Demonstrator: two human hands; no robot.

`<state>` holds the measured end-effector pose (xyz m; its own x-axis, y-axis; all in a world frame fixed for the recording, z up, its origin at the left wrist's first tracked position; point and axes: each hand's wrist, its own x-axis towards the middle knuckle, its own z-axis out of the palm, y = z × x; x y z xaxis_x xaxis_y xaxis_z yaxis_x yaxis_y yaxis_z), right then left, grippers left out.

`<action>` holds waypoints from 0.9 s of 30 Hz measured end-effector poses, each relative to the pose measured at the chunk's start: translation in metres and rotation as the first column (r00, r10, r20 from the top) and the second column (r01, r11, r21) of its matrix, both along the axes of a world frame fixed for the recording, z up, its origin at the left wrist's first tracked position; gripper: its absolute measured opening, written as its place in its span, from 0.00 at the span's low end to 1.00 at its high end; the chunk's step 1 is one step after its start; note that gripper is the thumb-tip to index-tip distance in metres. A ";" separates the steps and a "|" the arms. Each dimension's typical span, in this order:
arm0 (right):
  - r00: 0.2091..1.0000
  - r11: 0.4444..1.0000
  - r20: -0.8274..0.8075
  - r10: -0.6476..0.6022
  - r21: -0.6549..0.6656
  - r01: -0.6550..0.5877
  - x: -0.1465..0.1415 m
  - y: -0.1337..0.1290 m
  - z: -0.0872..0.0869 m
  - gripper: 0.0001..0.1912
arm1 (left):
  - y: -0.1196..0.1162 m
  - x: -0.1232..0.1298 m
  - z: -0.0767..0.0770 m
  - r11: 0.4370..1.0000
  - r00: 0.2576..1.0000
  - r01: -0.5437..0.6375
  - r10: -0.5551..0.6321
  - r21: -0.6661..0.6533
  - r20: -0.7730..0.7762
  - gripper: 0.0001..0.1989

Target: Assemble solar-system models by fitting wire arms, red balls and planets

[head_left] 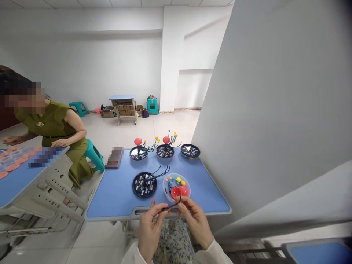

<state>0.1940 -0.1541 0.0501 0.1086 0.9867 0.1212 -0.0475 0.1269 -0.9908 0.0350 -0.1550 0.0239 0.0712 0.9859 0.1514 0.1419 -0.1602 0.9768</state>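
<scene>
A thin black curved rod (173, 205) spans between my two hands at the table's front edge. My left hand (151, 227) pinches its left end, and my right hand (195, 222) holds the bent right end. Just beyond my fingers, a clear round bowl (165, 180) contains red half-shells (183, 190) and small yellow, orange and blue balls. To its left lies a round black base (143, 185) with printed labels and several curved black rods (162, 174) rising toward the right.
Two assembled models with red balls (138, 141) (166, 140) and a round black tray (190, 150) stand along the back of the blue table (115, 194). A wall (261, 110) rises at the right. A person (59, 124) sits at another table on the left.
</scene>
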 end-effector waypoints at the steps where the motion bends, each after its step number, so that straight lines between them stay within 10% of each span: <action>1: 0.998 1.000 0.061 0.022 0.013 -0.023 0.002 0.000 0.000 0.13 | -0.001 0.000 0.000 1.000 1.000 0.009 -0.009 -0.006 0.000 0.12; 14: 0.947 0.995 0.318 -0.049 0.100 0.018 -0.006 -0.004 0.001 0.16 | -0.008 0.000 0.012 0.994 0.997 0.024 -0.017 0.103 -0.069 0.08; 27: 0.981 0.998 0.193 -0.037 0.062 0.025 -0.030 0.008 -0.007 0.18 | 0.008 -0.015 0.006 0.996 0.999 -0.021 0.024 0.087 -0.036 0.12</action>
<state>0.1643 -0.1457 0.0435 0.1075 0.9736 0.2011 0.1492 0.1842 -0.9715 0.0196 -0.1467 0.0296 0.0560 0.9708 0.2335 0.1822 -0.2398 0.9536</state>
